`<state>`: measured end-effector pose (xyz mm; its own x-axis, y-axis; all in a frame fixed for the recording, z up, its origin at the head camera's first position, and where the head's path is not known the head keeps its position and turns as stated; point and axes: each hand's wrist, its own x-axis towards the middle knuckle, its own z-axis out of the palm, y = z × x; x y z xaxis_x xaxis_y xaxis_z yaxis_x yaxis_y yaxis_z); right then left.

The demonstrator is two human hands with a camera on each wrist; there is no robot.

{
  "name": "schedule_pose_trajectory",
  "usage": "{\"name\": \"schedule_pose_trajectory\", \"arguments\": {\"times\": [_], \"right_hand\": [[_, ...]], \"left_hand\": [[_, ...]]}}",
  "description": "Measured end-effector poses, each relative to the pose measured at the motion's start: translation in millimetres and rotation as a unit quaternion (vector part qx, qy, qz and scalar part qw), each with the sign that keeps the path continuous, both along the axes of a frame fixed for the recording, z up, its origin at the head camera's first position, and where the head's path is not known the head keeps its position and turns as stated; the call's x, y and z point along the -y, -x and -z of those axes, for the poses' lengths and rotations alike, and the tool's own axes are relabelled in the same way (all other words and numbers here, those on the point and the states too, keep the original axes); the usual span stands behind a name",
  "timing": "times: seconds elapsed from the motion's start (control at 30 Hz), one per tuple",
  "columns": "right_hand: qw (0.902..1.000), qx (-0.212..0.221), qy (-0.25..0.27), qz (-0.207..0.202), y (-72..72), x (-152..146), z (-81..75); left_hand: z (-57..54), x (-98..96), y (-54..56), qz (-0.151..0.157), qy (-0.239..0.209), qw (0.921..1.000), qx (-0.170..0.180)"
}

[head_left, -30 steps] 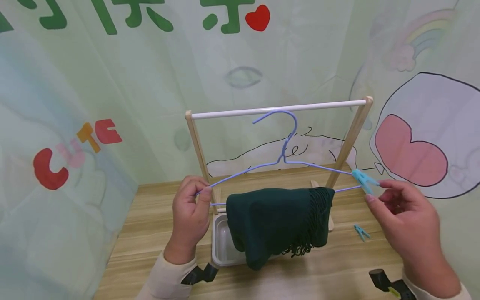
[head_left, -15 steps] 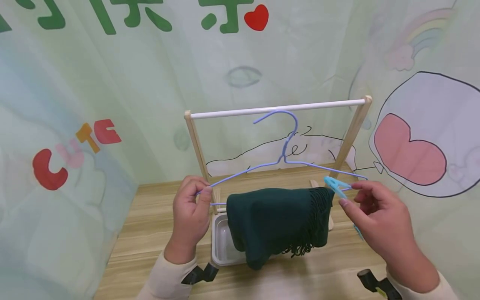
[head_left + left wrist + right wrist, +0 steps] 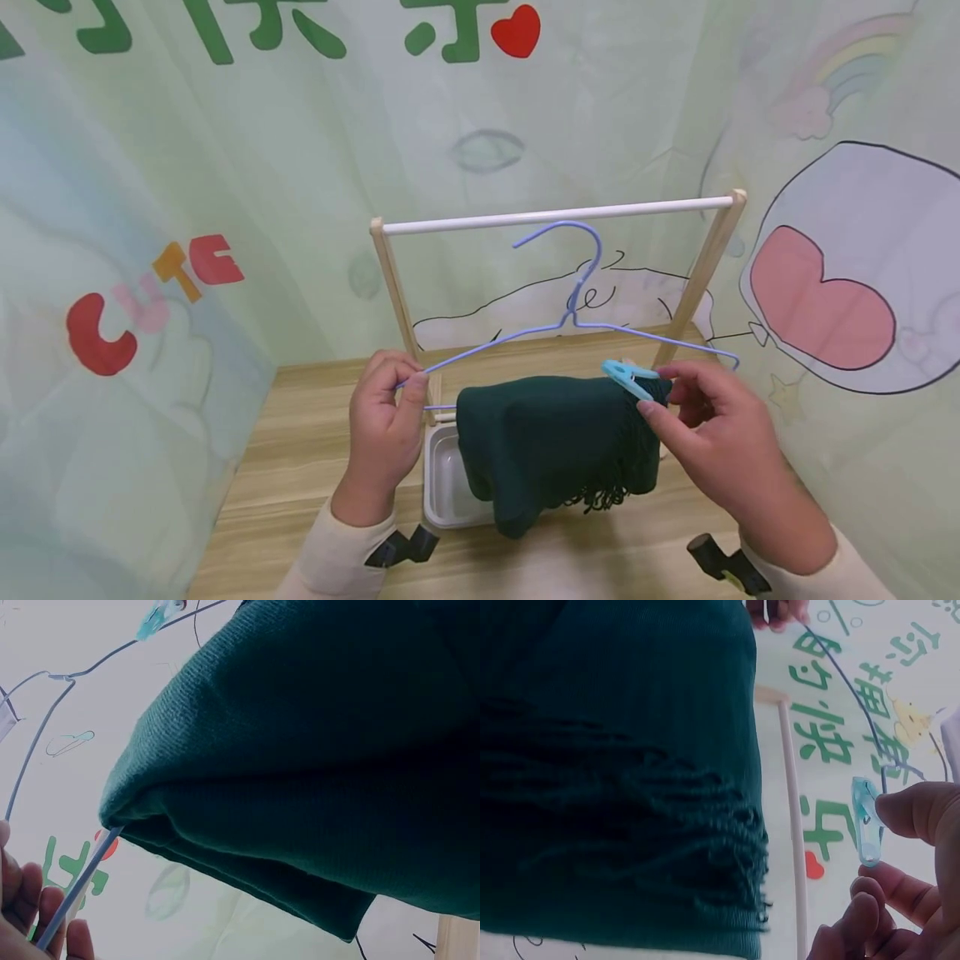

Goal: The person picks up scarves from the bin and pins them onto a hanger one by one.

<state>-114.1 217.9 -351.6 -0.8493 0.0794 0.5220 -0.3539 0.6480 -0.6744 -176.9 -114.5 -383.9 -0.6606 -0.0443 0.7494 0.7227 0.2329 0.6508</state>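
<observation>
A blue wire hanger (image 3: 517, 333) is held up in front of the rack, gripped at its left corner by my left hand (image 3: 386, 425). Folded over its lower bar hangs a dark green scarf (image 3: 555, 450) with a fringe on the right side. Between thumb and fingers my right hand (image 3: 720, 433) pinches a light blue clothespin (image 3: 628, 379) just over the scarf's fringed top edge. In the right wrist view the clothespin (image 3: 868, 821) shows close to the hanger wire. Whether its tips touch the scarf I cannot tell.
Behind the hanger stands a wooden rack with a white top bar (image 3: 465, 223). Below the scarf, a grey tray (image 3: 438, 500) rests on the wood-grain table (image 3: 300, 500). Printed curtains (image 3: 300, 167) enclose the back and sides.
My right hand has moved left with the clothespin, from the hanger's right corner to above the scarf's right end. The left hand keeps its hold on the hanger, nearly still.
</observation>
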Motion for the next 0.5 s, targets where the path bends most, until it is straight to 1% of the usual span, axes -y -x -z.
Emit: {"name": "schedule_pose_trajectory", "arguments": {"times": [0.13,0.23,0.4,0.5], "right_hand": [[0.9999,0.008,-0.005,-0.003,0.7,8.3,-0.6],[0.9999,0.001,0.007,-0.015,2.5,14.9,0.0],[0.9992,-0.013,0.008,-0.037,5.3,24.2,-0.2],[0.9988,-0.017,0.004,-0.045,6.7,29.1,-0.4]], "left_hand": [[0.6,-0.2,-0.2,0.0,0.004,1.0,0.004],[0.8,-0.3,-0.5,-0.002,0.006,0.9999,0.011],[1.7,-0.6,-0.9,-0.001,0.007,0.9998,0.017],[2.3,-1.4,-0.6,0.0,0.005,0.9999,0.015]]}}
